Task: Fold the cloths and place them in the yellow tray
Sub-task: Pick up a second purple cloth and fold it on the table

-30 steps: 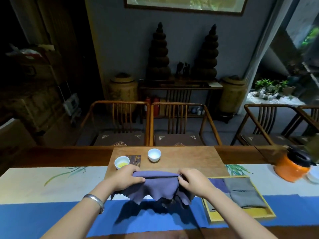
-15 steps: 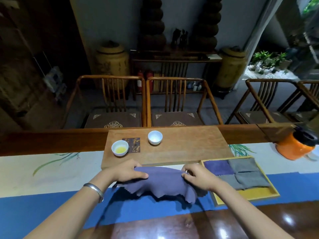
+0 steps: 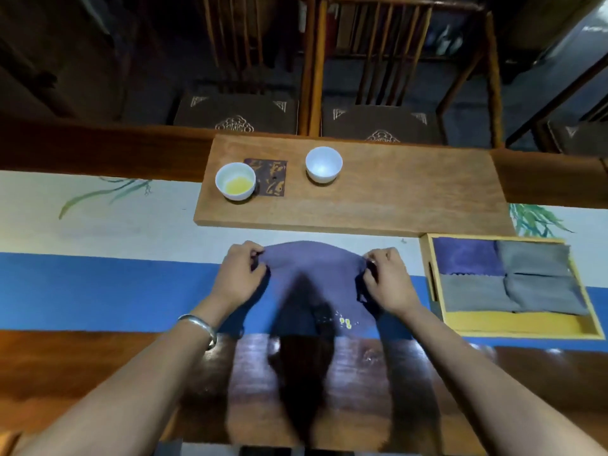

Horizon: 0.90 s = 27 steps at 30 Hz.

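Purple cloth (image 3: 312, 274): one, spread on the blue-and-white table runner (image 3: 98, 284) | our left hand (image 3: 238, 274) and right hand (image 3: 388, 279) each pinch a far corner, fingers closed on fabric | yellow tray (image 3: 513, 327): four folded cloths inside (one purple, three grey) | two white cups on wooden board (image 3: 394, 195).

You are sitting in what looks like a traditional tea room: a long polished wooden table (image 3: 98, 366) carries a painted runner (image 3: 98, 258), and a raised wooden tea board (image 3: 394, 192) holds two small white cups (image 3: 324, 164), one with yellow tea (image 3: 235, 181). Across from you stand carved wooden armchairs (image 3: 388, 93) with patterned seat cushions (image 3: 237, 113)
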Tool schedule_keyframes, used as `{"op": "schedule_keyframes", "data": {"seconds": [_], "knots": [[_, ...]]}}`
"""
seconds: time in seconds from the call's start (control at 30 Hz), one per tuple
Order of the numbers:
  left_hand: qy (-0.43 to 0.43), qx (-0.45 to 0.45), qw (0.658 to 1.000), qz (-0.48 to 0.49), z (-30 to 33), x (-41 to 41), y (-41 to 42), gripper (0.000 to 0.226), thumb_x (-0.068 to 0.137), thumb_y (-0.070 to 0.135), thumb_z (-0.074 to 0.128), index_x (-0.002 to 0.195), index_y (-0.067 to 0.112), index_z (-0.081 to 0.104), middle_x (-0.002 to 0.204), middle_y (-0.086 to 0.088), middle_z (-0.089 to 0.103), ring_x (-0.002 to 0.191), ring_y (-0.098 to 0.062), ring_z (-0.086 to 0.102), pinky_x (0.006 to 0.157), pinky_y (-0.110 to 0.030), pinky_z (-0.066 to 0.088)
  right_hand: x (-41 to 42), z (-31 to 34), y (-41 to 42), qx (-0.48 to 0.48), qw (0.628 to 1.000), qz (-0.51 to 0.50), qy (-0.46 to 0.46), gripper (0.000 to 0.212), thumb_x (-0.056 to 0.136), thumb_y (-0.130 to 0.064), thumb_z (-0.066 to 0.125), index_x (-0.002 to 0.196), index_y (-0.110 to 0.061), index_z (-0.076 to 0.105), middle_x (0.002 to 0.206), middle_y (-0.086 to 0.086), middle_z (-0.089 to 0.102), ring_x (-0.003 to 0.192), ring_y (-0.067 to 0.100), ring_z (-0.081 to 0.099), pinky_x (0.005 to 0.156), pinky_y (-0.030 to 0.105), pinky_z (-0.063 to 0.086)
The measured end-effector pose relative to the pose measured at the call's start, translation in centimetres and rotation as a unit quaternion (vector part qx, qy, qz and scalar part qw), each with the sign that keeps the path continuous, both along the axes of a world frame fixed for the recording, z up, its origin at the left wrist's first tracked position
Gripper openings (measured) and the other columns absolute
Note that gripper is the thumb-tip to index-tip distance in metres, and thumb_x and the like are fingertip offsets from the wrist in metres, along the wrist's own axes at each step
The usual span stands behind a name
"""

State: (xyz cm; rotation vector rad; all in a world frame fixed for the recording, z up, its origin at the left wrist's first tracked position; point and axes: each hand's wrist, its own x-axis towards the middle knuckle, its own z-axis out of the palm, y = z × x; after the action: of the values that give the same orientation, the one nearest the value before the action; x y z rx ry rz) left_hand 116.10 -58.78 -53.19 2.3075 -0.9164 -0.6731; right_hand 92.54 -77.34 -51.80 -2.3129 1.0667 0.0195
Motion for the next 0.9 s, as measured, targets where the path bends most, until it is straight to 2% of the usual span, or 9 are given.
{"op": "schedule_keyframes", "data": {"seconds": [0.07, 0.17, 0.3, 0.4, 0.5, 0.63, 0.77, 0.83, 0.9], "knots": [[-0.021, -0.009, 1.000, 0.013, -0.6, -0.3, 1.0, 0.026, 0.084, 0.011, 0.064, 0.110, 0.007, 0.061, 0.097, -0.010, 0.065, 0.099, -0.027, 0.055, 0.082, -0.032, 0.044, -0.3, -0.4, 0.7, -0.003, 1.000, -0.007, -0.015, 0.026, 0.085, -0.006, 0.054, 0.111, -0.003, 0.056, 0.108, 0.017, 0.051, 0.108, 0.030, 0.045, 0.086, 0.030, 0.036], [-0.034, -0.005, 0.999, 0.003, -0.5, -1.2, 1.5, 0.027, 0.085, 0.019, 0.065, 0.110, 0.011, 0.062, 0.104, -0.005, 0.060, 0.105, -0.024, 0.052, 0.087, -0.031, 0.042, -1.2, 0.0, 1.5, -0.018, 0.999, 0.027, -0.007, 0.031, 0.084, -0.019, 0.061, 0.111, -0.007, 0.056, 0.110, 0.013, 0.050, 0.108, 0.030, 0.047, 0.091, 0.036, 0.042], [-0.055, 0.022, 0.992, -0.113, 0.4, -3.3, -0.4, 0.037, 0.080, 0.041, 0.065, 0.110, 0.019, 0.062, 0.107, 0.000, 0.058, 0.104, -0.017, 0.051, 0.089, -0.029, 0.043, -2.8, 0.2, 1.5, -0.034, 0.997, 0.062, 0.030, 0.061, 0.074, -0.044, 0.068, 0.123, -0.013, 0.052, 0.134, 0.015, 0.040, 0.127, 0.031, 0.036, 0.104, 0.039, 0.038], [-0.148, 0.050, 0.963, -0.219, 0.3, -5.3, -2.6, 0.049, 0.073, 0.054, 0.065, 0.110, 0.020, 0.065, 0.109, -0.001, 0.059, 0.101, -0.025, 0.055, 0.089, -0.034, 0.043, -4.1, -0.1, 1.0, -0.048, 0.990, 0.109, 0.079, 0.073, 0.072, -0.049, 0.068, 0.130, -0.010, 0.047, 0.145, 0.020, 0.031, 0.136, 0.036, 0.029, 0.108, 0.041, 0.035], [-0.185, 0.096, 0.931, -0.298, -0.3, -7.2, -4.2, 0.071, 0.065, 0.067, 0.059, 0.115, 0.018, 0.065, 0.118, -0.005, 0.058, 0.101, -0.029, 0.055, 0.092, -0.037, 0.044, -4.7, -0.5, 0.5, -0.058, 0.987, 0.119, 0.096, 0.065, 0.078, -0.040, 0.067, 0.130, -0.006, 0.048, 0.145, 0.024, 0.032, 0.132, 0.041, 0.035, 0.106, 0.042, 0.037], [-0.199, 0.113, 0.921, -0.316, -1.2, -8.0, -4.7, 0.078, 0.061, 0.074, 0.055, 0.115, 0.017, 0.062, 0.113, -0.005, 0.056, 0.092, -0.027, 0.055, 0.079, -0.035, 0.047, -4.4, -0.9, 0.2, -0.067, 0.993, 0.070, 0.074, 0.031, 0.092, -0.027, 0.052, 0.116, -0.007, 0.057, 0.128, 0.015, 0.047, 0.112, 0.035, 0.052, 0.088, 0.039, 0.048], [-0.205, 0.065, 0.922, -0.322, -1.7, -7.6, -4.4, 0.055, 0.073, 0.049, 0.068, 0.111, 0.010, 0.064, 0.107, -0.011, 0.059, 0.087, -0.034, 0.058, 0.074, -0.038, 0.050, -4.3, -0.9, -0.1, -0.052, 0.998, 0.024, 0.029, 0.026, 0.098, -0.026, 0.045, 0.108, -0.008, 0.061, 0.110, 0.009, 0.056, 0.101, 0.029, 0.056, 0.077, 0.041, 0.050], [-0.197, 0.053, 0.926, -0.317, -1.7, -7.3, -4.5, 0.039, 0.082, 0.034, 0.065, 0.111, 0.008, 0.064, 0.107, -0.013, 0.060, 0.089, -0.036, 0.058, 0.075, -0.039, 0.049, -4.4, -0.8, -0.1, -0.038, 0.999, 0.011, 0.008, 0.026, 0.097, -0.029, 0.048, 0.110, -0.010, 0.061, 0.110, 0.008, 0.056, 0.102, 0.027, 0.056, 0.077, 0.042, 0.051], [-0.188, 0.057, 0.924, -0.327, -1.5, -7.0, -4.6, 0.035, 0.085, 0.029, 0.061, 0.114, 0.009, 0.063, 0.111, -0.012, 0.059, 0.096, -0.035, 0.056, 0.077, -0.041, 0.048, -4.7, -0.7, -0.3, -0.011, 0.999, 0.031, 0.019, 0.034, 0.091, -0.036, 0.057, 0.116, -0.013, 0.057, 0.113, 0.006, 0.054, 0.104, 0.025, 0.055, 0.078, 0.042, 0.051]]}}
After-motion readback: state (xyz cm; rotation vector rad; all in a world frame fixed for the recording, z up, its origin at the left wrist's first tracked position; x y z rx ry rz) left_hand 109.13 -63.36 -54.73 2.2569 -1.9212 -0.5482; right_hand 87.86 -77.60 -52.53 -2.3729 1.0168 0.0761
